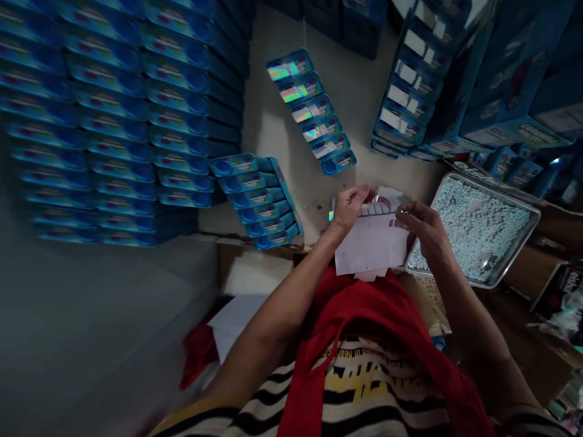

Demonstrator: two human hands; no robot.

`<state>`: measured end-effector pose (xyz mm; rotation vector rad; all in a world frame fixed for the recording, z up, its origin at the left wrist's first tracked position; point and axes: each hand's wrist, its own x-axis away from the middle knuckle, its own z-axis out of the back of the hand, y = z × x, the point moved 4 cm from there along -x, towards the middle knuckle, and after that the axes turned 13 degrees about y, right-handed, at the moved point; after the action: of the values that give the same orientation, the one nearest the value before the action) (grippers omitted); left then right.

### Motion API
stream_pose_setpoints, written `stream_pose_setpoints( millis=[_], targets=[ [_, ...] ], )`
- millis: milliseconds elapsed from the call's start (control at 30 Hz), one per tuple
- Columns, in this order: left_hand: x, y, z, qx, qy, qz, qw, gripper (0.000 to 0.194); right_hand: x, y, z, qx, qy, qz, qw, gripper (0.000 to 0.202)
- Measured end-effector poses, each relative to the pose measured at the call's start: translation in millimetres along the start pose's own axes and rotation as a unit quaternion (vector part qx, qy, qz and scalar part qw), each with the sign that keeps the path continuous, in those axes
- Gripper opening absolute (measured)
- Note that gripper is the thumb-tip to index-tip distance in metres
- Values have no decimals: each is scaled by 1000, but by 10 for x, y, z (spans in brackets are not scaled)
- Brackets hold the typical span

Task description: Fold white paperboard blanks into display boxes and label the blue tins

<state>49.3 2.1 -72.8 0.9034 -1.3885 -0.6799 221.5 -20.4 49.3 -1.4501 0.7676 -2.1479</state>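
In the head view, a white sheet of stickers [370, 246] lies at the edge of the worktop in front of my red apron. A row of small greyish rectangles runs along its far edge. My left hand [348, 211] is closed at the sheet's far left corner, beside a shiny, curled strip [381, 200]. My right hand [423, 226] is at the far right corner, thumb and forefinger pinched together; whatever is between them is too small to make out. Ahead lies a slanted row of blue boxes [314, 112], most bearing shiny stickers.
Tall stacks of blue boxes [109, 121] stand on the left, with a smaller group of blue boxes [257, 200] beside them. More stickered boxes [405, 91] stand at the back right. A metal tray [537, 213] of small pale pellets is right of my right hand.
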Motion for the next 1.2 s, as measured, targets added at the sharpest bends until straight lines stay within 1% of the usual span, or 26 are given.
stream_pose_setpoints(
  millis=[33,67,100,133,167,233,300,333,400,467,533,633,700,767,933,1100,1167,1200],
  targets=[
    [30,23,32,62,-18,55,996,67,-27,-29,-58,-2,-10,-10,1000,33],
    [60,64,59,108,-38,95,989,74,-47,-55,-113,3,-17,-14,1000,35],
    [86,117,86,137,-56,118,982,78,-63,-78,-161,13,-22,-12,1000,36],
    [107,177,118,153,-65,126,978,78,-73,-97,-205,23,-27,-9,999,37],
    [121,234,156,156,-61,123,978,74,-81,-113,-245,34,-35,-6,999,37],
    [142,322,246,147,-24,105,983,61,-99,-136,-311,54,-43,2,998,38],
    [163,363,337,139,23,95,985,50,-134,-156,-374,78,-43,14,996,38],
    [172,371,384,138,44,92,985,46,-162,-173,-412,93,-37,28,995,38],
    [177,382,483,137,82,83,984,39,-234,-240,-514,143,-16,87,986,35],
    [153,405,600,130,128,61,981,32,-315,-347,-666,209,12,169,963,31],
    [95,436,715,125,174,37,976,27,-392,-466,-864,269,26,238,933,27],
    [-34,473,837,110,222,14,969,22,-495,-628,-1157,346,37,286,893,26],
    [-119,479,878,93,239,6,966,19,-541,-718,-1299,397,54,299,866,26],
    [-184,466,897,83,250,5,965,17,-568,-780,-1397,436,64,304,844,26],
    [-271,398,906,93,257,11,962,16,-588,-813,-1517,499,72,306,808,26],
    [-336,319,885,89,256,25,962,16,-600,-779,-1584,524,80,296,795,24],
    [-371,258,883,118,250,49,960,19,-640,-757,-1598,528,80,285,796,22],
    [-394,214,881,140,240,72,958,21,-675,-747,-1595,526,83,279,799,20]
  ],
)
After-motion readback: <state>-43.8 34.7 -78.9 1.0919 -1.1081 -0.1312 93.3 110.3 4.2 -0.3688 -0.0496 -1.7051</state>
